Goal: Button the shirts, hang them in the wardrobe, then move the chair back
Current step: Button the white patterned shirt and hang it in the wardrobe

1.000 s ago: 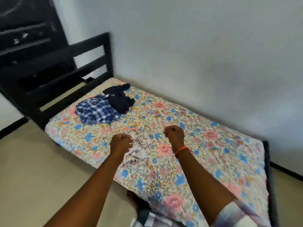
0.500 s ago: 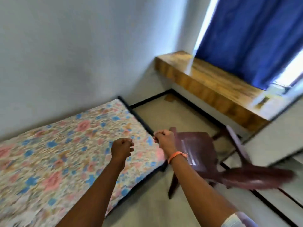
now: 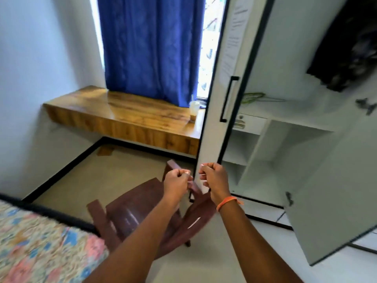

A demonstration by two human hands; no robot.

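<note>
Both my hands are curled into fists and hold nothing I can see. My left hand and my right hand hover side by side above the dark maroon plastic chair, which stands between the bed and the wardrobe. The white wardrobe is open, with one door just behind my right hand. A dark garment hangs inside at the upper right. Green wire hangers lie on a wardrobe shelf. No shirt from the bed is in view.
The floral bed fills the lower left corner. A wooden desk runs under the blue curtain, with a plastic cup on it. The second wardrobe door swings out at the right. Bare floor lies behind the chair.
My view has swung right, from the bed with the shirts to the chair, desk and open wardrobe. Both fists stay held out in front, now closer together.
</note>
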